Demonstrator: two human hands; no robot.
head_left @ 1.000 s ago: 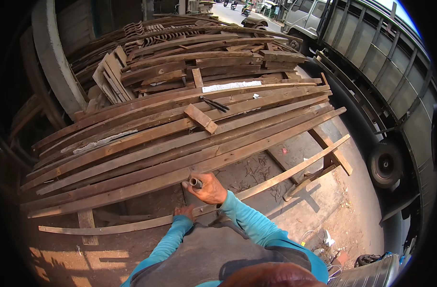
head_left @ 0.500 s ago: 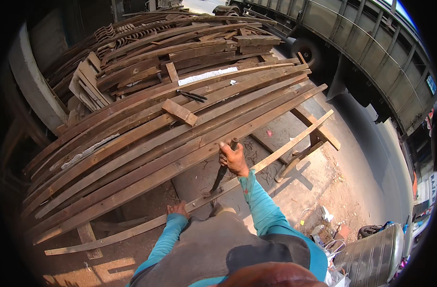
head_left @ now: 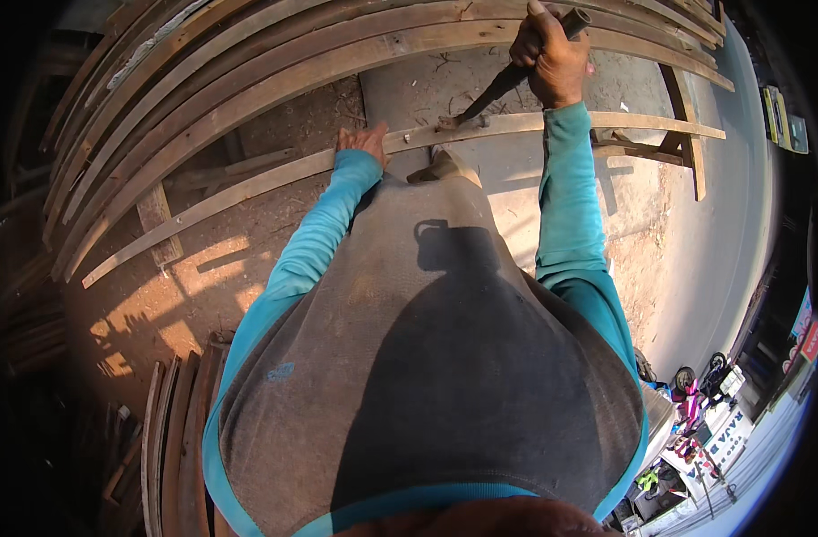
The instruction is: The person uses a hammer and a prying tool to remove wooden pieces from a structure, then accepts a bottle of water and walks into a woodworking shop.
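Note:
A long, narrow wooden batten (head_left: 248, 186) runs across in front of me, with small marks or nail heads along it. My left hand (head_left: 364, 146) is closed over the batten, its thumb toward the right; the undersides of its fingers are hidden. Farther right, my right hand (head_left: 550, 61) is wrapped round the dark handle of a hammer (head_left: 500, 87). The hammer slants down to the left, and its head touches the batten just right of my left hand. Handle end sticks out above my fist.
Several long wooden beams (head_left: 328, 67) lie side by side beyond the batten. Wooden supports (head_left: 158, 219) stand under it at the left, and a trestle (head_left: 686, 125) at the right. More boards (head_left: 172, 430) stand near my left side. A road (head_left: 740, 224) runs along the right.
The view has tipped downward, so my torso fills more of it and the wood pile and truck have left. The hammer handle leans farther right; my left hand still rests on the batten.

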